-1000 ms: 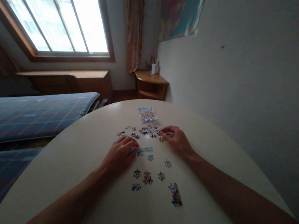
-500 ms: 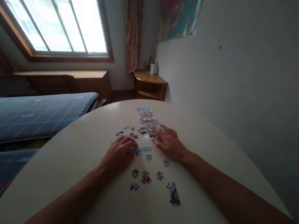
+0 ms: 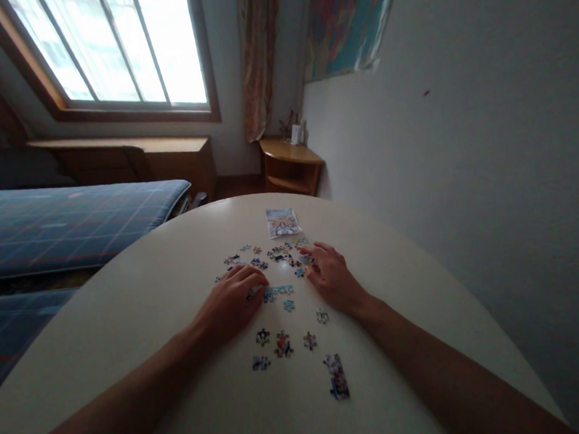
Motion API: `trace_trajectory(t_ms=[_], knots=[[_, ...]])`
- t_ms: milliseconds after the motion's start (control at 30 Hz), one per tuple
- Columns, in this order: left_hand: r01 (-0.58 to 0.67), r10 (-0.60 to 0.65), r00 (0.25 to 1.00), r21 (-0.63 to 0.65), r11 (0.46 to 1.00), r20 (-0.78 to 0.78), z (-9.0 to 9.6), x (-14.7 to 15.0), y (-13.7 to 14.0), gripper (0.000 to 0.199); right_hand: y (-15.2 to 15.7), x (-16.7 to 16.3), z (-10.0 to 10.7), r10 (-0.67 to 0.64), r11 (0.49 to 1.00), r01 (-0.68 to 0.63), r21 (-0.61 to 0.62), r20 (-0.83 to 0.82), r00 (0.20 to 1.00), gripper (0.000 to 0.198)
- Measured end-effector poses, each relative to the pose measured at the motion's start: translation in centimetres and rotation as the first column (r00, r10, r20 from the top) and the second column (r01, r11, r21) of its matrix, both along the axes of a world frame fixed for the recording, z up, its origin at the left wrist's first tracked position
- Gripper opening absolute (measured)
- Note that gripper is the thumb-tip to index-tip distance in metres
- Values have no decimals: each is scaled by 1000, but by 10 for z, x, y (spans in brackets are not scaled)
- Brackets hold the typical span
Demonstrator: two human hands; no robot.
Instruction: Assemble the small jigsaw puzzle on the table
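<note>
My left hand point(image 3: 236, 291) rests on the table with its fingers loosely bent, its fingertips at the left end of a short joined strip of light-blue jigsaw pieces point(image 3: 281, 290). Part of that strip is hidden under the hand. To the right, my right hand point(image 3: 330, 270) hovers low over loose jigsaw pieces point(image 3: 303, 261), fingers apart, with nothing visibly held. Nearer me lie a blue jigsaw piece point(image 3: 289, 305), a pale piece point(image 3: 322, 316), several scattered pieces point(image 3: 283, 344) and a joined dark section point(image 3: 337, 376).
A printed picture sheet point(image 3: 282, 222) lies beyond the pieces on the round white table point(image 3: 198, 398). A mattress with a blue checked cover point(image 3: 69, 221) is to the left. A small wooden corner shelf point(image 3: 292, 151) stands past the far edge, and a wall runs along the right.
My right hand has drawn slightly to the right, uncovering more of the loose pieces beneath its fingers. The left hand stays by the strip.
</note>
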State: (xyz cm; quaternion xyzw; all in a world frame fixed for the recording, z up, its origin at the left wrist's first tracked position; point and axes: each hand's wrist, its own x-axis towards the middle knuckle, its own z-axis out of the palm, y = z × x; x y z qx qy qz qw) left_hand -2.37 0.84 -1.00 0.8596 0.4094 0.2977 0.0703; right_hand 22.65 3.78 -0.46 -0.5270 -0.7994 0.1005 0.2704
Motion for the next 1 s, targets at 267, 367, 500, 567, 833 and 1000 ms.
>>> trace_trajectory(t_ms=[267, 367, 500, 567, 833, 1000], knots=[[41, -41, 999, 31, 999, -9, -2, 0, -1, 14, 0, 2, -3, 17, 1000, -17, 1, -7, 1000, 40], [46, -46, 999, 34, 998, -5, -2, 0, -1, 14, 0, 3, -3, 26, 1000, -26, 15, -47, 999, 38], [44, -44, 999, 25, 999, 1, -1, 1, -1, 15, -1, 2, -2, -25, 999, 27, 26, -62, 998, 35], [49, -49, 999, 19, 999, -6, -1, 1, -1, 15, -1, 2, -2, -48, 998, 50, 33, -48, 998, 34], [72, -72, 997, 19, 997, -25, -5, -1, -1, 17, 2, 3, -2, -56, 997, 60, 39, -86, 995, 26], [76, -76, 997, 20, 997, -18, -4, -1, -2, 15, 1, 4, -1, -90, 994, 94, 48, -82, 993, 24]])
